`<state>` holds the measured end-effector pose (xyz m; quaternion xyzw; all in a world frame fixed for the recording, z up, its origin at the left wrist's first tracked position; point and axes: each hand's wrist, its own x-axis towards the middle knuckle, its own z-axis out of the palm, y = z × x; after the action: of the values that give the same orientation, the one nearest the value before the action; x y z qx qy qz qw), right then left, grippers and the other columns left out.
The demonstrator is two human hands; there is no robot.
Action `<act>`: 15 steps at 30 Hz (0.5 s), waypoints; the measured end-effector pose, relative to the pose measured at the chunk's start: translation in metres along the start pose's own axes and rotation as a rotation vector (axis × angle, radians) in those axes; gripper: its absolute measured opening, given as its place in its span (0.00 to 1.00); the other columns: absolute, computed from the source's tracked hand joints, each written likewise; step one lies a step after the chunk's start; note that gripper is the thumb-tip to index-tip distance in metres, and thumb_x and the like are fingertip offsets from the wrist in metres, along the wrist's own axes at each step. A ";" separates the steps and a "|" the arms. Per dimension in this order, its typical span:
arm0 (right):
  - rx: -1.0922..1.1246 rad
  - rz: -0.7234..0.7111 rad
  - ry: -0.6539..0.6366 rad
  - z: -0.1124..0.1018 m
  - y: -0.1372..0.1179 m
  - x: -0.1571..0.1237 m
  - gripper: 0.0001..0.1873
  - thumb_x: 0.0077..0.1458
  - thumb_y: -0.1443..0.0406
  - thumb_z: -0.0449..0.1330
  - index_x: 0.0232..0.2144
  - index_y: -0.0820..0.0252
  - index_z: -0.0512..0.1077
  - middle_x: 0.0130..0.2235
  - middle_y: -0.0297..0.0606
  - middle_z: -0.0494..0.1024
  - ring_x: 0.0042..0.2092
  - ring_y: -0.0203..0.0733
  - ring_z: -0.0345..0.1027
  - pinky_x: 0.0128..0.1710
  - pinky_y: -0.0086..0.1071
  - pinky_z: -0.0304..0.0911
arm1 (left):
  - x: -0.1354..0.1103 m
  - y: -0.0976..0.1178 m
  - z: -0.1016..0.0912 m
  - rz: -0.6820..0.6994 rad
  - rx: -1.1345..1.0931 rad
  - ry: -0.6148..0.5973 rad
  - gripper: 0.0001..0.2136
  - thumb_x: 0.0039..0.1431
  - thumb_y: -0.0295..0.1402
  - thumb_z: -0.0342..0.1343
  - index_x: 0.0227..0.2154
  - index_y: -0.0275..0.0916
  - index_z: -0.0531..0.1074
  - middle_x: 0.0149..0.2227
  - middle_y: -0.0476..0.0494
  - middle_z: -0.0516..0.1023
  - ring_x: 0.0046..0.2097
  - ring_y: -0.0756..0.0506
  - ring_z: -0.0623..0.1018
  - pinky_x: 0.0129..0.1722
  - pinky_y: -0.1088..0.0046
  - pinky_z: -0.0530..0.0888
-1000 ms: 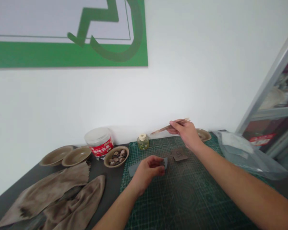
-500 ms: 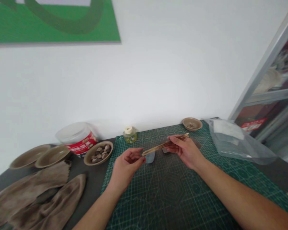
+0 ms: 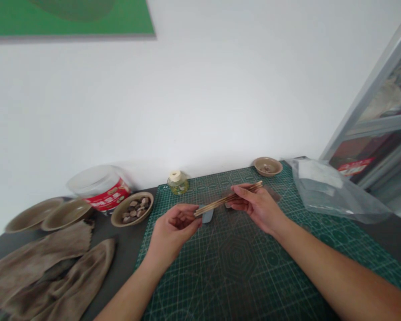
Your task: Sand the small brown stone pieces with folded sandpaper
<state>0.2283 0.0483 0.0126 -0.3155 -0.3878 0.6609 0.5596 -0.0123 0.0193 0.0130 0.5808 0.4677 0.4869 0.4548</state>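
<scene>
A small bundle of thin wooden sticks (image 3: 217, 203) is held slantwise above the green cutting mat (image 3: 203, 276), its right end higher. My right hand (image 3: 254, 206) is closed round the bundle toward its right end, thumb on top. At the left end, my left hand (image 3: 175, 227) has its curled fingers and thumb about the stick tips; the exact contact is partly hidden. Behind the sticks, a grey-blue flat piece (image 3: 207, 216) lies on the mat. Something pale under my right hand is mostly covered.
Left of the mat are a bowl of brown stones (image 3: 132, 209), a white tub with a red label (image 3: 100, 189), two brown bowls (image 3: 67, 214) and a brown cloth (image 3: 63, 285). Along the back stand a small jar (image 3: 178, 183) and a bowl (image 3: 268, 166). A clear plastic bag (image 3: 330, 191) lies right.
The view has tilted down slightly, so the table things sit a little higher in it. Both hands keep the sticks in nearly the same pose, their left end shifted slightly left in view.
</scene>
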 end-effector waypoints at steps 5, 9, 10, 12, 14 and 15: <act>-0.022 0.002 0.020 -0.002 -0.002 0.000 0.16 0.50 0.60 0.69 0.39 0.65 0.77 0.35 0.44 0.83 0.33 0.43 0.79 0.31 0.29 0.76 | -0.001 0.000 0.000 0.003 -0.003 0.002 0.15 0.47 0.30 0.67 0.40 0.36 0.74 0.27 0.50 0.78 0.29 0.51 0.77 0.31 0.78 0.73; 0.008 -0.023 0.042 -0.004 -0.001 0.001 0.14 0.50 0.62 0.70 0.37 0.65 0.77 0.35 0.45 0.83 0.32 0.43 0.79 0.32 0.30 0.77 | -0.002 -0.003 0.000 -0.002 -0.012 -0.002 0.14 0.48 0.30 0.67 0.39 0.37 0.74 0.26 0.50 0.77 0.29 0.52 0.76 0.30 0.79 0.72; 0.014 -0.026 0.038 -0.004 -0.001 0.001 0.14 0.50 0.62 0.70 0.37 0.65 0.77 0.36 0.45 0.83 0.32 0.43 0.79 0.32 0.30 0.77 | -0.002 -0.004 -0.001 -0.002 -0.010 -0.001 0.14 0.48 0.30 0.67 0.39 0.37 0.74 0.26 0.50 0.77 0.29 0.52 0.76 0.30 0.79 0.72; 0.011 -0.013 0.016 -0.003 0.000 0.001 0.14 0.50 0.61 0.69 0.37 0.65 0.77 0.35 0.46 0.83 0.33 0.43 0.79 0.32 0.30 0.77 | -0.002 -0.006 -0.001 -0.001 -0.006 0.003 0.14 0.48 0.30 0.67 0.39 0.37 0.74 0.26 0.50 0.77 0.29 0.51 0.76 0.30 0.78 0.72; -0.004 0.009 -0.006 -0.002 0.000 0.000 0.14 0.50 0.61 0.69 0.37 0.65 0.77 0.35 0.47 0.83 0.33 0.44 0.79 0.31 0.29 0.77 | -0.002 -0.007 -0.001 0.001 -0.006 0.008 0.14 0.48 0.30 0.67 0.39 0.38 0.74 0.27 0.50 0.77 0.29 0.51 0.77 0.31 0.78 0.73; -0.010 0.014 -0.009 -0.002 0.000 0.000 0.15 0.50 0.61 0.70 0.37 0.65 0.77 0.35 0.47 0.83 0.33 0.45 0.79 0.31 0.29 0.77 | -0.002 -0.007 -0.001 0.000 -0.006 0.011 0.14 0.47 0.30 0.67 0.39 0.38 0.74 0.27 0.50 0.78 0.29 0.51 0.76 0.31 0.78 0.73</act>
<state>0.2302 0.0489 0.0115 -0.3180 -0.3915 0.6644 0.5515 -0.0144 0.0182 0.0060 0.5767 0.4686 0.4917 0.4540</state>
